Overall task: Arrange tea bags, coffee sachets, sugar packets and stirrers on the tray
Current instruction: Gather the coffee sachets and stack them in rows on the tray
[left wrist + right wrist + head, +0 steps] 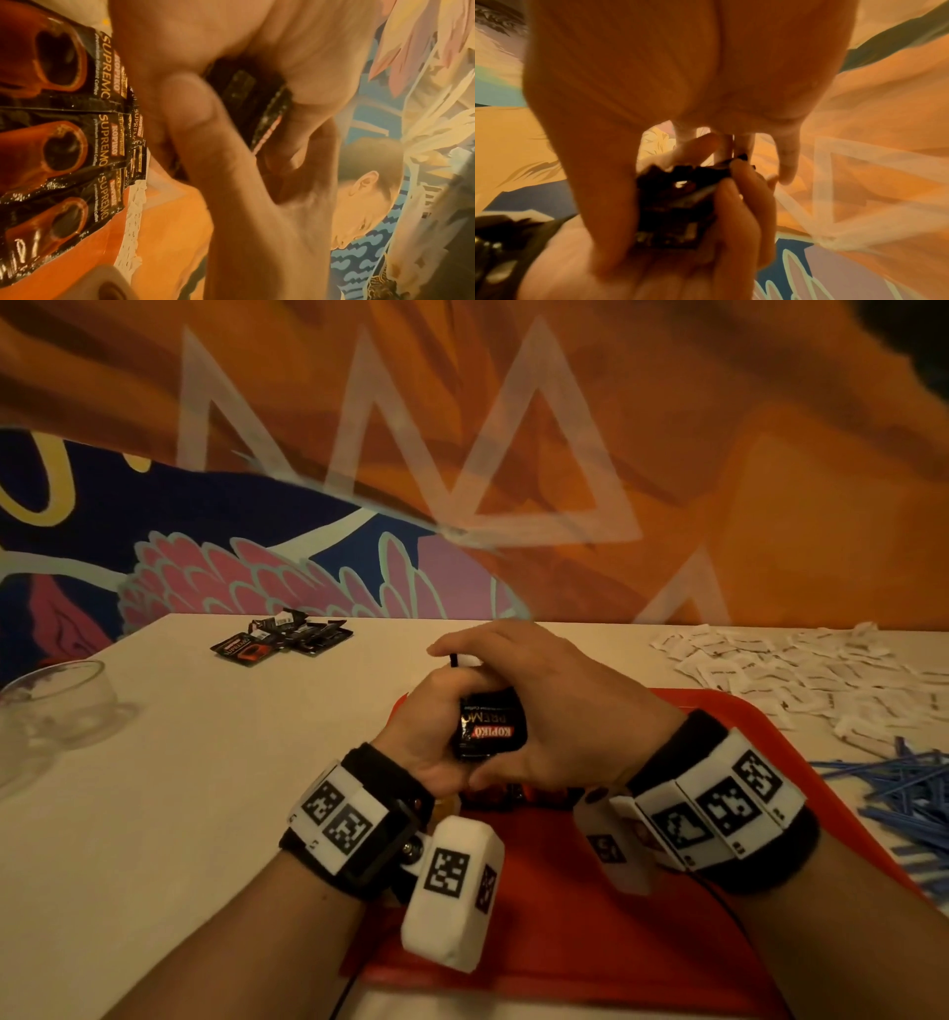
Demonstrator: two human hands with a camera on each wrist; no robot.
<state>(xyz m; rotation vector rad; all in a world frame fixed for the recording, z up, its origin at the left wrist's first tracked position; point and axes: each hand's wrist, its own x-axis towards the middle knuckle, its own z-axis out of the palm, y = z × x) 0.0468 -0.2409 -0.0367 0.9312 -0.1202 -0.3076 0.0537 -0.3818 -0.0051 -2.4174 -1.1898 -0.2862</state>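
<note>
Head view: left hand (436, 737) and right hand (554, 706) both curled around coffee sachets (488, 726), above tray (565, 916).

Black sachets (488, 729) with red logo, red tray (565, 906), white table (179, 788), white packets (801, 670), blue stirrers (893, 788), orange-blue-pink mural (462, 454) across top.

Warm, dim, orange-tinted light lies over everything I see. From my head, the bench (179, 788) is evenly lit, with soft shadows under my wrists, and the wide lens bends the bench edge and the wall at the borders. My left wrist view is sharp on the printed sachets (64, 132) at its left side, while my fingers are smeared. My right wrist view is soft and blurred throughout, dark at its middle.
</note>
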